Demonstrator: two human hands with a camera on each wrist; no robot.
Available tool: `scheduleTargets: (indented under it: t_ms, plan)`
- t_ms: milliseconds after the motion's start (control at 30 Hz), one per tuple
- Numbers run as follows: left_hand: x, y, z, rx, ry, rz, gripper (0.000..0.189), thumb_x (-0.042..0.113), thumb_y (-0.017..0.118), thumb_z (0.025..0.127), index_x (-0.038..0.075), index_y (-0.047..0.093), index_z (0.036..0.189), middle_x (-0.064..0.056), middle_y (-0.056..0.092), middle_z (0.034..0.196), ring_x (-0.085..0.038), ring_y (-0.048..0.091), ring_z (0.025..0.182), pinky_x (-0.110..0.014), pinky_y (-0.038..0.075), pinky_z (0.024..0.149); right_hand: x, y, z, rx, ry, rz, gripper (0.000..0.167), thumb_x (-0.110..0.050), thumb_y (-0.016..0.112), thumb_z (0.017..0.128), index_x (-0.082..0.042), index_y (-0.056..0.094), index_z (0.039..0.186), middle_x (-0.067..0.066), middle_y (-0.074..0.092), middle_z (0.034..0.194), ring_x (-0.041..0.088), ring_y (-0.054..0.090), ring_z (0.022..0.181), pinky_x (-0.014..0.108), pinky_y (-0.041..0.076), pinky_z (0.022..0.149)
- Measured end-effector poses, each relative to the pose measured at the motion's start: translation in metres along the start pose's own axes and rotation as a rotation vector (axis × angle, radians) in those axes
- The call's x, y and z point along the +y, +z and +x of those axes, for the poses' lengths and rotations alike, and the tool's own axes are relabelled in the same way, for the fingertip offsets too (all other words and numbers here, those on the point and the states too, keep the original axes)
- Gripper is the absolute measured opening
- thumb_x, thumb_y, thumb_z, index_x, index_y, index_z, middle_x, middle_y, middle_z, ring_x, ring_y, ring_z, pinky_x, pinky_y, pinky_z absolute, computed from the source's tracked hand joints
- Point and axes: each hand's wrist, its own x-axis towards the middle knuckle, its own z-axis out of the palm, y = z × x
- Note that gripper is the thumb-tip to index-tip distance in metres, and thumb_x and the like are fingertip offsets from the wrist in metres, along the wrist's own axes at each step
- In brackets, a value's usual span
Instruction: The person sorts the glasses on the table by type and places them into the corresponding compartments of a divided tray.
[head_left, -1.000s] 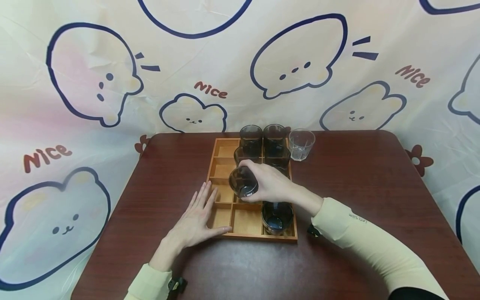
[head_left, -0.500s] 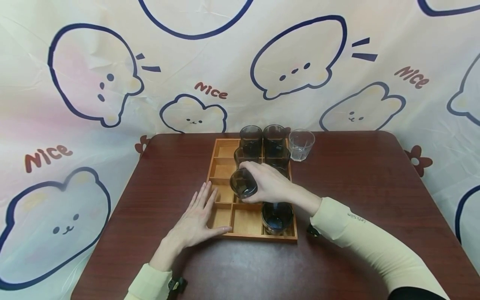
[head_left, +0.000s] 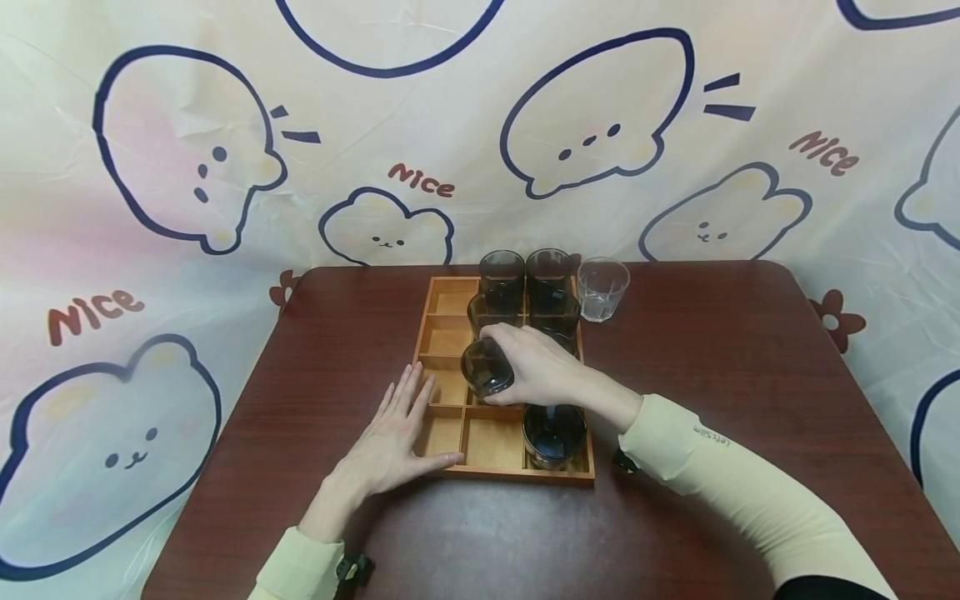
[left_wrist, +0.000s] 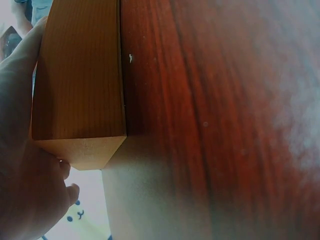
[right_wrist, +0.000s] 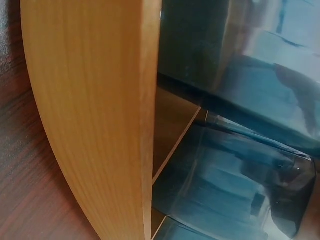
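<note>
In the head view a wooden divided box (head_left: 493,440) lies on the table. My right hand (head_left: 543,367) grips a dark tinted glass (head_left: 483,367) around its side, over the middle column, third row from the back. My left hand (head_left: 386,442) rests at the box's front left corner, fingers straight along the left edge and thumb at the front. Another dark glass (head_left: 553,437) stands in the front right compartment. Two tinted glasses stand in the back row, with more in front of them, partly hidden by my right hand. The left wrist view shows the box's outer wall (left_wrist: 82,75) beside the left hand.
A clear faceted glass (head_left: 602,290) stands on the brown table (head_left: 712,350) by the box's back right corner. A patterned cloth (head_left: 480,125) hangs behind the table. In the right wrist view the box's wall (right_wrist: 90,100) runs beside tinted glasses (right_wrist: 225,170).
The glass in my right hand has shifted very slightly to the right and toward me. My left hand stays in place on the box.
</note>
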Motion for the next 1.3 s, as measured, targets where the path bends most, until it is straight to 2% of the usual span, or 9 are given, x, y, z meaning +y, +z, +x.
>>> scheduleTargets:
  t_ms: [100,300,567,700,833,967,1100,1200,1300]
  plan:
    - [0.0,0.0,0.0,0.001,0.002,0.002,0.128,0.077,0.076,0.086,0.004,0.021,0.175,-0.023,0.006,0.186,-0.041,0.008,0.174,-0.065,0.02,0.138,-0.005,-0.004,0.0,-0.014,0.015,0.002,0.093,-0.045,0.098,0.081,-0.005,0.054,0.152,0.015,0.068,0.147,0.033,0.068,0.132,0.053,0.051,0.121]
    - [0.0,0.0,0.0,0.004,0.005,0.002,0.128,0.077,0.076,0.086,0.003,0.021,0.175,-0.023,0.006,0.186,-0.041,0.007,0.174,-0.066,0.02,0.138,-0.009,-0.006,0.0,-0.031,0.035,-0.083,0.096,-0.056,0.092,0.085,-0.004,0.052,0.156,0.017,0.065,0.152,0.034,0.066,0.139,0.053,0.051,0.123]
    - [0.0,0.0,0.0,0.005,0.008,0.007,0.128,0.076,0.076,0.087,0.003,0.021,0.175,-0.024,0.006,0.185,-0.042,0.008,0.174,-0.066,0.02,0.138,-0.011,-0.007,0.001,-0.034,0.044,-0.196,0.099,-0.065,0.087,0.086,-0.005,0.051,0.155,0.019,0.07,0.144,0.036,0.07,0.13,0.053,0.056,0.116]
    - [0.0,-0.001,0.0,0.003,0.009,0.005,0.127,0.076,0.076,0.087,0.003,0.021,0.175,-0.024,0.007,0.185,-0.042,0.008,0.174,-0.067,0.02,0.138,-0.012,-0.009,0.001,-0.004,-0.009,-0.345,0.096,-0.075,0.079,0.087,-0.007,0.059,0.151,0.015,0.074,0.136,0.034,0.071,0.127,0.051,0.057,0.112]
    - [0.0,-0.001,0.0,0.005,0.016,0.005,0.127,0.075,0.076,0.087,0.002,0.021,0.175,-0.024,0.007,0.185,-0.043,0.009,0.173,-0.067,0.02,0.138,-0.013,-0.016,-0.003,0.096,-0.097,-0.442,0.084,-0.08,0.072,0.09,-0.01,0.07,0.138,0.01,0.077,0.126,0.031,0.073,0.119,0.049,0.059,0.106]
    - [0.001,-0.002,0.0,0.005,0.018,0.002,0.127,0.075,0.076,0.087,0.002,0.021,0.175,-0.024,0.006,0.185,-0.043,0.008,0.174,-0.067,0.019,0.138,-0.009,-0.03,-0.011,0.197,-0.182,-0.383,0.072,-0.07,0.071,0.096,-0.009,0.074,0.134,0.01,0.076,0.125,0.031,0.072,0.119,0.05,0.058,0.11]
    - [0.001,-0.002,0.0,0.001,0.014,-0.005,0.128,0.075,0.076,0.087,0.002,0.02,0.175,-0.024,0.006,0.185,-0.042,0.007,0.174,-0.067,0.019,0.138,0.004,-0.052,-0.018,0.261,-0.226,-0.263,0.065,-0.053,0.075,0.099,-0.003,0.069,0.14,0.018,0.073,0.136,0.036,0.068,0.13,0.055,0.054,0.119]
    - [0.001,-0.002,0.0,0.0,0.014,-0.007,0.128,0.076,0.076,0.087,0.002,0.021,0.175,-0.024,0.006,0.185,-0.042,0.007,0.174,-0.066,0.019,0.138,0.018,-0.071,-0.024,0.287,-0.188,-0.192,0.066,-0.042,0.078,0.1,0.0,0.062,0.149,0.024,0.065,0.148,0.04,0.063,0.139,0.058,0.049,0.124]
    - [0.001,-0.001,0.0,0.0,0.014,-0.008,0.128,0.076,0.076,0.087,0.002,0.021,0.175,-0.024,0.006,0.185,-0.042,0.007,0.174,-0.066,0.019,0.138,0.037,-0.089,-0.028,0.295,-0.09,-0.147,0.072,-0.035,0.08,0.101,-0.001,0.053,0.158,0.026,0.056,0.16,0.043,0.056,0.148,0.061,0.044,0.128]
